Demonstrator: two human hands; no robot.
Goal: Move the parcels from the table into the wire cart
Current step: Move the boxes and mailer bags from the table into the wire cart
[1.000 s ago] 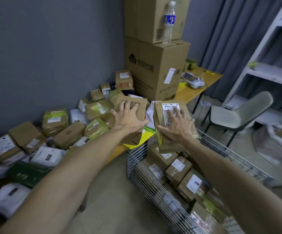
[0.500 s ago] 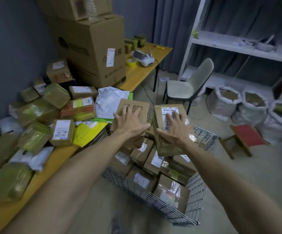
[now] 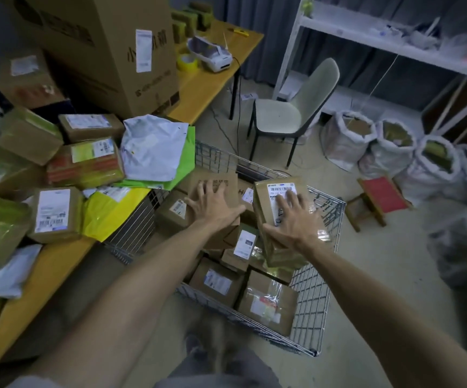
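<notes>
**Head view: both hands over the wire cart [image 3: 310, 298].**

(a) My left hand [image 3: 212, 204] spans the printed brown parcel [image 3: 218, 179]. The fingers are spread across its upper face and the thumb is hooked over its right edge, so the grip is closed on it. The parcel hangs over the far left part of the cart, just past the edge of the worktop [image 3: 45, 264].

(b) My right hand [image 3: 291, 217] clasps the labelled parcel [image 3: 278, 189] the same way, with the thumb on the left edge and the fingers fanned over the top face. This parcel is tilted and lies over the cart's right side, near its right wall. I cannot tell whether either parcel already rests on the load beneath.

(c) Cart contents: cardboard boxes cover the basket floor. Among them are a taped box [image 3: 268, 303] at the near corner and a smaller box [image 3: 218, 281] beside it. A second tier shows in the far half.

(d) Remaining stock: the worktop carries many parcels, such as a white-labelled box [image 3: 54, 212], a red-striped box [image 3: 87, 163], a grey mailer bag [image 3: 154, 147], a yellow bag [image 3: 106, 217] and a green bag [image 3: 187, 152].

I judge the task well under way but short of half done. These two parcels need releasing, and many more trips look necessary.
</notes>
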